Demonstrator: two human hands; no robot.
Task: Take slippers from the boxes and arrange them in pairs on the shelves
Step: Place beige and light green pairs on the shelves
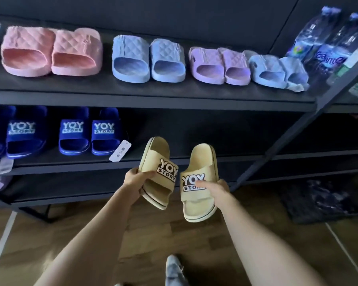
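Left hand (pixel 132 183) grips one beige foam YOY STORY slipper (pixel 156 172), right hand (pixel 216 191) grips its twin (pixel 198 182), fingers curled round straps, just off dark metal shelf (pixel 153 96).

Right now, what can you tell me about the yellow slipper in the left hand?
The yellow slipper looks foam-like, with a wide strap printed YOY STORY in black and white and a dark line round its sole. The left hand grips its side, thumb on the strap, holding it tilted before the middle shelf.
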